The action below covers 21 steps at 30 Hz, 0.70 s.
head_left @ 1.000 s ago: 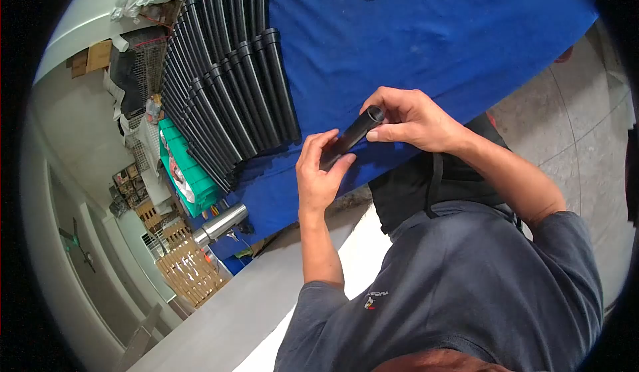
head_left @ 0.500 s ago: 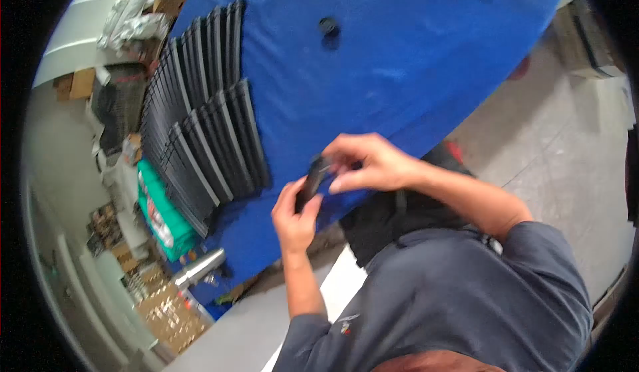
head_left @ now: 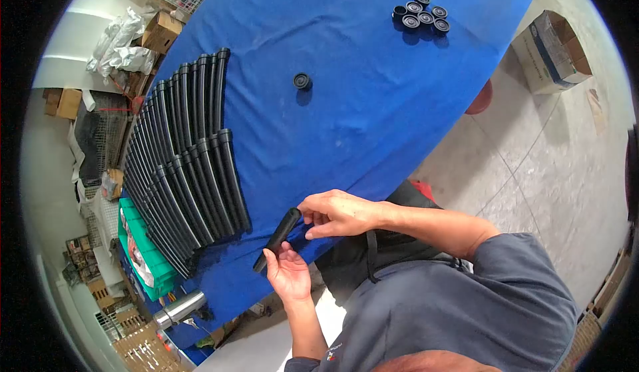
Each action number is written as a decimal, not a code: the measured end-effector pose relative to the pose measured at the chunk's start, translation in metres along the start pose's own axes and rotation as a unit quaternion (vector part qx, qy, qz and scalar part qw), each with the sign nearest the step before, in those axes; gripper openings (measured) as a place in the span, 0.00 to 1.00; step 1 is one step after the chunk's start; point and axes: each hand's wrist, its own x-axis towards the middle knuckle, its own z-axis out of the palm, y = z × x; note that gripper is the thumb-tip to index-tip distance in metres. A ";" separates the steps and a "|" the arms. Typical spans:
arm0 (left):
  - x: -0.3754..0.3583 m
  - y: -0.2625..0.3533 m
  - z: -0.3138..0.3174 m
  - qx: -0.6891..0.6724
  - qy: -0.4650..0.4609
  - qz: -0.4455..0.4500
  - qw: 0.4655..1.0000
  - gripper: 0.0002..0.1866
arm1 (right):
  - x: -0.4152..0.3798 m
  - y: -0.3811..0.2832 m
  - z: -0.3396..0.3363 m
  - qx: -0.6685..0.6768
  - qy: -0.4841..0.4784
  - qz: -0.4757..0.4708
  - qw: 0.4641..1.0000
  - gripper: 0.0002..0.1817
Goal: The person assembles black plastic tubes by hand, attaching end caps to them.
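Observation:
A short black tube slants over the near edge of the blue cloth. My left hand is turned palm up and grips the tube's lower part between thumb and fingers. At its upper end, the curled fingertips of my right hand touch or nearly touch the tube; what is between them cannot be made out. To the left lie two rows of long black tubes with collared ends, packed side by side. A single round black cap sits farther up the cloth.
Several more black caps are grouped at the far right of the blue-covered table. A green package and a shiny metal cylinder are at the left edge. An open cardboard box stands on the floor.
My view has shifted, bringing the cap group into sight. The left hand has turned more palm up with the tube, and the right hand stays at its upper end.

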 end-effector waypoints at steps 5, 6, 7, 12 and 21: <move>0.002 -0.004 0.005 0.010 0.019 -0.004 1.000 0.19 | 0.002 -0.006 0.004 0.031 0.051 -0.022 0.998 0.23; 0.002 -0.005 0.005 0.014 0.020 -0.013 1.000 0.19 | 0.002 -0.003 0.003 0.018 0.051 -0.048 0.997 0.23; 0.003 -0.005 0.004 0.018 0.021 -0.021 0.999 0.19 | 0.002 0.000 0.003 0.005 0.050 -0.074 0.996 0.23; -0.014 -0.003 0.026 0.284 0.003 -0.047 0.958 0.15 | -0.001 0.004 0.001 0.038 0.042 -0.031 0.998 0.21; 0.013 -0.001 0.064 0.807 -0.111 0.416 0.404 0.24 | 0.000 -0.002 0.001 0.021 0.057 -0.010 0.998 0.22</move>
